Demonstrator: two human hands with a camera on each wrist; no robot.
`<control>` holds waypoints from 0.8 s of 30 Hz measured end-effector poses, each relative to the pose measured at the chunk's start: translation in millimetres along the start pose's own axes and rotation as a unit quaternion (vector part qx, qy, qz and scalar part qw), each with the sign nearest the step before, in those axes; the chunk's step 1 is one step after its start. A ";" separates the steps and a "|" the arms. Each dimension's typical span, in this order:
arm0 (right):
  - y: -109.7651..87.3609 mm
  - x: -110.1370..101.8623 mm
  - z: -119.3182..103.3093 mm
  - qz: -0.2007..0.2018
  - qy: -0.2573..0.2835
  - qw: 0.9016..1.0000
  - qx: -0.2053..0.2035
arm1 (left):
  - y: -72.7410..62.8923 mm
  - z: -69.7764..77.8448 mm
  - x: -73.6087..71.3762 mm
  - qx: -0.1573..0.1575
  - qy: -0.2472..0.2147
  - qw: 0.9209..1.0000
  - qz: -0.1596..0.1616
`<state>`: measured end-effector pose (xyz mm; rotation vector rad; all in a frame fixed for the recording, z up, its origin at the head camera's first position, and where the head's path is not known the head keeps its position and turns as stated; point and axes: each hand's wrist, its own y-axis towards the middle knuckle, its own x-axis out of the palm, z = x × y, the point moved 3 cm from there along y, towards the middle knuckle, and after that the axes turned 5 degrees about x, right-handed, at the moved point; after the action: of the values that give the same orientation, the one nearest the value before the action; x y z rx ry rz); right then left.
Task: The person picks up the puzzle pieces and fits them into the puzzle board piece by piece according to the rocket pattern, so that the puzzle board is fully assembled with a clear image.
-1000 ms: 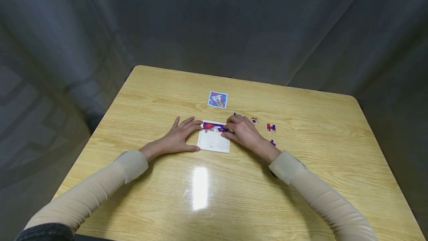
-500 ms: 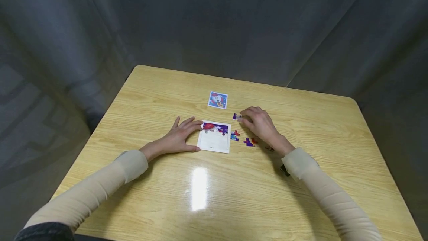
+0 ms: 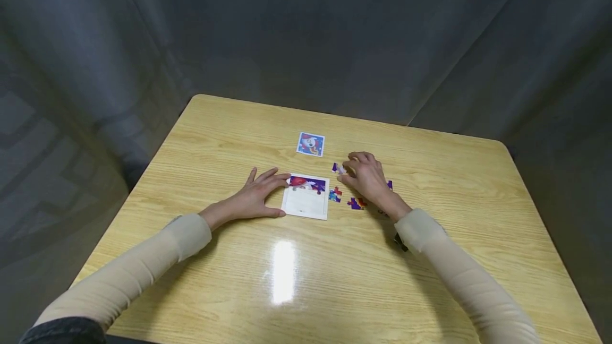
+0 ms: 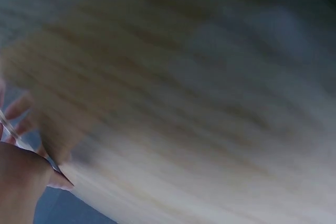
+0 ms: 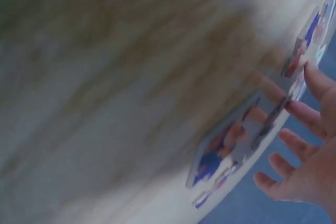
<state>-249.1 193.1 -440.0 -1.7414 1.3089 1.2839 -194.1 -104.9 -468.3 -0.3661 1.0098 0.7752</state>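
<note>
My left hand point(image 3: 255, 195) rests at the left edge of a white puzzle tray point(image 3: 306, 208), thumb and fingers spread apart. Joined puzzle pieces with a red and purple picture point(image 3: 306, 182) fill the top of the tray. My right hand point(image 3: 368, 177) is over the loose pieces right of it, with thumb and forefinger apart beside a purple and white puzzle piece point(image 3: 337, 168). In the right wrist view the fingers of my right hand point(image 5: 310, 140) reach low to the tabletop and the forefinger seems to touch a piece. No piece is seen lifted.
A small picture card point(image 3: 311, 144) lies behind the tray. Loose puzzle pieces include a blue and red one point(image 3: 335, 194) and a purple and orange one point(image 3: 356, 204). Another purple piece point(image 3: 390, 185) shows past my right hand. Grey curtains point(image 3: 306, 41) hang behind the wooden table point(image 3: 229, 280).
My right hand has moved from the tray's top right corner to the loose pieces on the right, leaving the joined pieces in view. Its thumb has since spread slightly. The left hand stays put.
</note>
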 end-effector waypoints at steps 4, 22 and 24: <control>2.4 2.7 1.1 0.006 0.024 1.000 0.012 | -0.3 -0.3 -1.2 0.002 -0.004 1.000 -0.005; 12.0 6.6 9.3 0.025 0.045 0.998 -0.043 | 0.3 4.1 -10.2 0.007 0.032 0.999 -0.039; 13.1 6.9 10.5 0.019 0.049 0.998 -0.036 | 1.2 4.8 -10.6 0.008 0.030 0.999 -0.041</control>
<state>-264.7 195.4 -449.1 -1.8591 1.3730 1.2958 -195.3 -105.5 -456.7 -0.4164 1.0507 0.6843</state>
